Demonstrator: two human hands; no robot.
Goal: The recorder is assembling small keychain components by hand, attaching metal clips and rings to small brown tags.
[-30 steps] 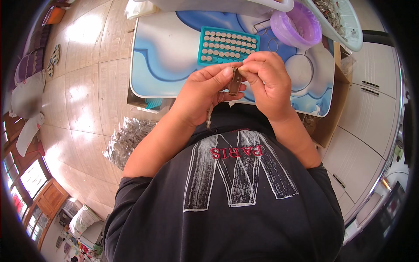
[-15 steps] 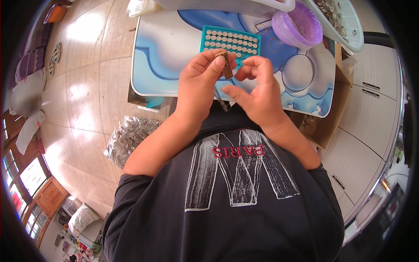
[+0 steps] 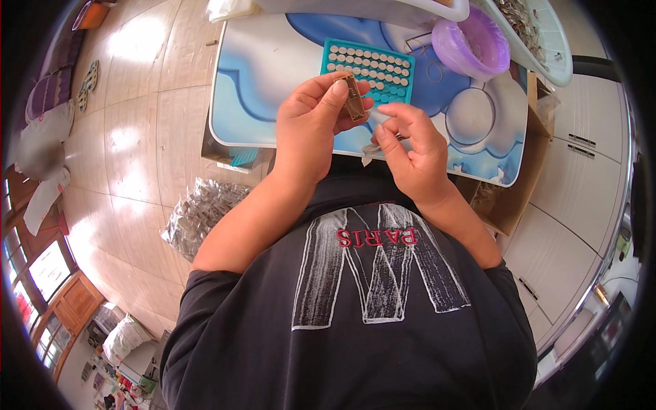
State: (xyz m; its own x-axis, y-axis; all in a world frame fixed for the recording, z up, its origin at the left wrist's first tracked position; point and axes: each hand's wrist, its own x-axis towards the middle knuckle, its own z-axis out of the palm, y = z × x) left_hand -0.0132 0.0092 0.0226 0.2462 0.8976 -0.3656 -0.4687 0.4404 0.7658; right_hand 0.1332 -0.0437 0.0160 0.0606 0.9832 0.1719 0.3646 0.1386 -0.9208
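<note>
My left hand (image 3: 311,113) is raised over the table's near edge. Between its thumb and fingers it grips a small brown rectangular piece (image 3: 353,99) with a lighter border, held tilted. To its right, my right hand (image 3: 415,147) is closed, thumb against curled fingers. A thin greyish object (image 3: 372,147) shows beside those fingers; its kind is unclear. Just beyond the hands lies a teal tray (image 3: 412,75) with rows of small round whitish pieces (image 3: 367,63). My left hand partly covers its near left corner.
The blue-and-white patterned table (image 3: 249,82) bears a purple lined basin (image 3: 471,44) at the far right. Beside that is a pale green basket (image 3: 557,58) of small parts. A white bin (image 3: 383,8) stands at the back. A silvery pile (image 3: 201,215) sits on the floor at left.
My right hand has drawn its thumb and fingers together and moved slightly down. The brown piece stays in my left hand. A thin dark object below the hands no longer hangs there.
</note>
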